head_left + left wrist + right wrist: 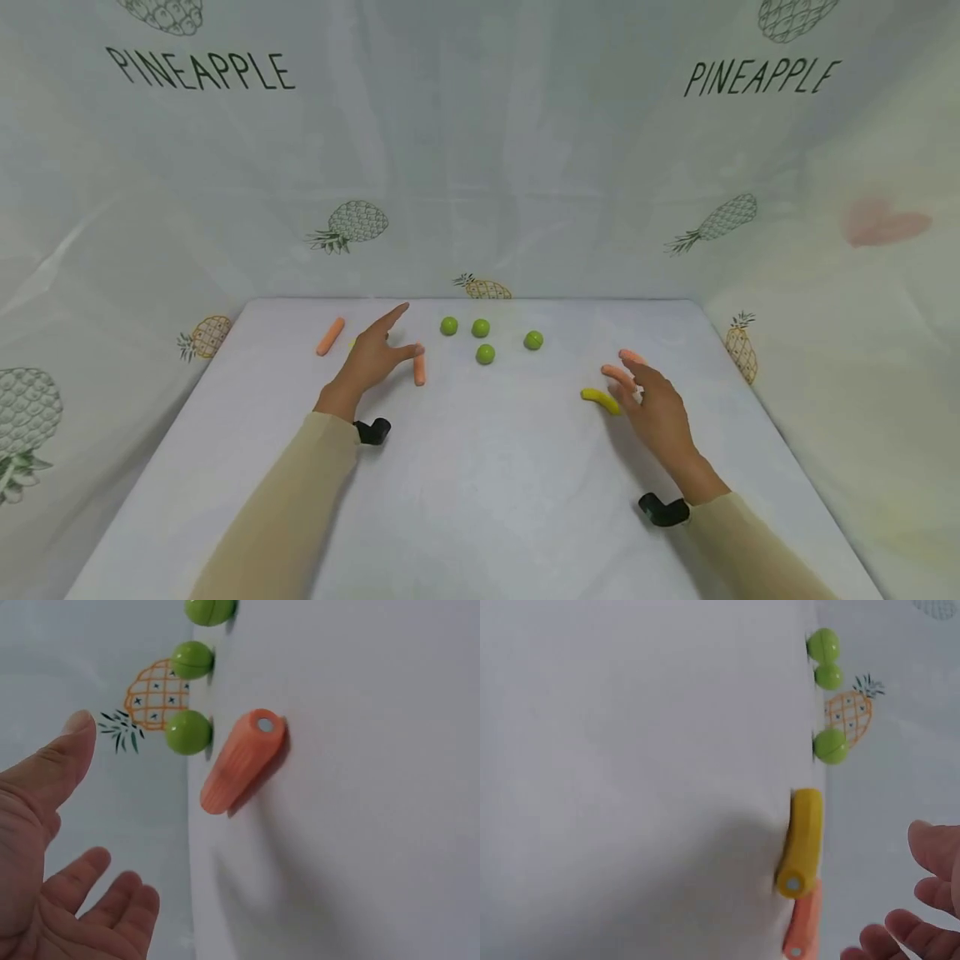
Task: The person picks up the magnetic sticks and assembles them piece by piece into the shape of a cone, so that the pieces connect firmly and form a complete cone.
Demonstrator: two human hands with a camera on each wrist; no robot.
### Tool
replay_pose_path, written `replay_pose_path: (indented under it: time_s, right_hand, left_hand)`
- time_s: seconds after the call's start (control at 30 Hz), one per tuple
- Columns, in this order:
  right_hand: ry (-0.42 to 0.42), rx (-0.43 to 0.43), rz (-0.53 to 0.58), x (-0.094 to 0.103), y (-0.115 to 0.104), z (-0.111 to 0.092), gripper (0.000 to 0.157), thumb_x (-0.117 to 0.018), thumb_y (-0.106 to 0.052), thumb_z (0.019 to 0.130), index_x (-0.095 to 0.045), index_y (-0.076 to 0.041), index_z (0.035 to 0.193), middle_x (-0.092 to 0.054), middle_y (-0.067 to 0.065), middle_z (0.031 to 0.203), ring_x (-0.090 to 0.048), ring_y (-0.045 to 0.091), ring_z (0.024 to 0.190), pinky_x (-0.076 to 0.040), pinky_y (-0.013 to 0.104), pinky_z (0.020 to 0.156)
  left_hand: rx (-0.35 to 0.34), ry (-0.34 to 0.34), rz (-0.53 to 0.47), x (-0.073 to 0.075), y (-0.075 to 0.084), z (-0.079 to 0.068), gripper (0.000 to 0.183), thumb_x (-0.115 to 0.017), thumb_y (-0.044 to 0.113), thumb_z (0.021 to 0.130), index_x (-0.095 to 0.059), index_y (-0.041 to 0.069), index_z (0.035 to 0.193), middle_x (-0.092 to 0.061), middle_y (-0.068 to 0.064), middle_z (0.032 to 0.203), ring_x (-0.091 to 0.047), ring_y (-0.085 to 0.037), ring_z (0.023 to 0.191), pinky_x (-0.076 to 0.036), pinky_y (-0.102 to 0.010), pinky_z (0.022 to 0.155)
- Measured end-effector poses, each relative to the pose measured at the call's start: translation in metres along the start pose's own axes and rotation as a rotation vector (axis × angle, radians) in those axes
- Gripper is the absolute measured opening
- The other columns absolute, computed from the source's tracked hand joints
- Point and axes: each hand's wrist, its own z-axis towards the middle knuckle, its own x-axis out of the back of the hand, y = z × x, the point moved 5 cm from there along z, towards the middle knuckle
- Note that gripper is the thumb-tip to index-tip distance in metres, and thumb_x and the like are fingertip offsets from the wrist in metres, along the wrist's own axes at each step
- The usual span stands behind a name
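Observation:
My left hand [367, 360] hovers over the far left of the table, thumb spread from the fingers, nothing held. Below its thumb lies an orange carrot-like stick [419, 367]; the left wrist view shows grooves and a silver disc on its end. Part of a yellow thing [352, 342] peeks out behind this hand. My right hand [663, 417] is above the right side with fingers loosely bent and no object in them. Close to its fingertips are two orange sticks, one nearer [617, 376] and one farther [632, 357], partly covered by the hand. A yellow banana-shaped piece [802, 844] lies beside them.
Several green balls, one of them rightmost [533, 340], sit at the back middle of the white table [480, 483]. Another orange stick [330, 337] lies at the back left. A pineapple-print sheet [480, 167] rises behind the table and along its sides.

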Motion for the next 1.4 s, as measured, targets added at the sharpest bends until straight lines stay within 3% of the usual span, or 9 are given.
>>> replay_pose_path:
  time_s: [0.1, 0.2, 0.4, 0.53, 0.87, 1.1, 1.4]
  right_hand:
    - [-0.029, -0.06, 0.028, -0.006, 0.003, -0.007, 0.052, -0.07, -0.019, 0.104, -0.055, -0.006, 0.152, -0.064, 0.023, 0.142, -0.068, 0.041, 0.115, -0.058, 0.055, 0.087]
    - [-0.056, -0.086, 0.021, -0.014, 0.001, -0.012, 0.052, -0.072, -0.017, 0.102, -0.057, -0.008, 0.151, -0.066, 0.024, 0.14, -0.069, 0.043, 0.115, -0.059, 0.056, 0.087]
    - [-0.081, -0.053, -0.091, -0.03, -0.008, -0.016, 0.052, -0.075, -0.015, 0.098, -0.061, 0.0, 0.145, -0.072, 0.025, 0.129, -0.068, 0.044, 0.109, -0.054, 0.057, 0.087]
    - [-0.076, -0.034, -0.098, -0.037, -0.009, -0.016, 0.05, -0.078, -0.009, 0.095, -0.063, 0.003, 0.14, -0.072, 0.024, 0.128, -0.066, 0.044, 0.11, -0.052, 0.058, 0.094]
    - [-0.047, -0.006, -0.124, -0.043, -0.006, -0.014, 0.045, -0.08, -0.004, 0.092, -0.067, 0.004, 0.135, -0.072, 0.02, 0.13, -0.063, 0.041, 0.111, -0.051, 0.057, 0.098]
    - [-0.057, 0.021, -0.145, -0.046, -0.01, -0.014, 0.043, -0.079, -0.005, 0.092, -0.067, 0.006, 0.132, -0.071, 0.022, 0.129, -0.063, 0.041, 0.115, -0.051, 0.055, 0.099]
    - [-0.062, 0.021, -0.122, -0.048, -0.009, -0.011, 0.037, -0.079, -0.003, 0.093, -0.07, 0.004, 0.128, -0.07, 0.021, 0.121, -0.062, 0.04, 0.115, -0.05, 0.059, 0.102]
  left_hand:
    - [0.004, -0.035, -0.032, -0.006, 0.005, 0.018, 0.088, -0.079, 0.042, 0.096, -0.028, 0.041, 0.166, -0.033, -0.007, 0.172, -0.036, -0.042, 0.155, -0.038, -0.061, 0.119]
    - [-0.006, -0.069, -0.033, -0.014, 0.011, 0.034, 0.085, -0.079, 0.037, 0.097, -0.03, 0.037, 0.166, -0.037, -0.009, 0.17, -0.036, -0.041, 0.154, -0.037, -0.06, 0.121]
    - [-0.018, -0.117, -0.012, -0.028, 0.022, 0.059, 0.081, -0.078, 0.029, 0.098, -0.035, 0.027, 0.166, -0.042, -0.012, 0.167, -0.037, -0.04, 0.154, -0.034, -0.059, 0.123]
    - [-0.018, -0.135, 0.008, -0.038, 0.024, 0.069, 0.077, -0.077, 0.027, 0.098, -0.038, 0.024, 0.165, -0.044, -0.011, 0.166, -0.038, -0.038, 0.154, -0.033, -0.058, 0.124]
    - [-0.043, -0.136, 0.096, -0.054, 0.024, 0.082, 0.061, -0.075, 0.025, 0.099, -0.054, 0.014, 0.155, -0.053, -0.012, 0.159, -0.043, -0.036, 0.15, -0.033, -0.054, 0.124]
    - [-0.042, -0.114, 0.137, -0.055, 0.025, 0.081, 0.041, -0.074, 0.02, 0.098, -0.07, 0.015, 0.138, -0.063, -0.009, 0.148, -0.049, -0.036, 0.145, -0.036, -0.054, 0.122]
    - [-0.065, -0.136, 0.132, -0.056, 0.02, 0.082, 0.046, -0.075, 0.016, 0.097, -0.065, 0.015, 0.142, -0.062, -0.012, 0.148, -0.053, -0.037, 0.141, -0.04, -0.055, 0.118]
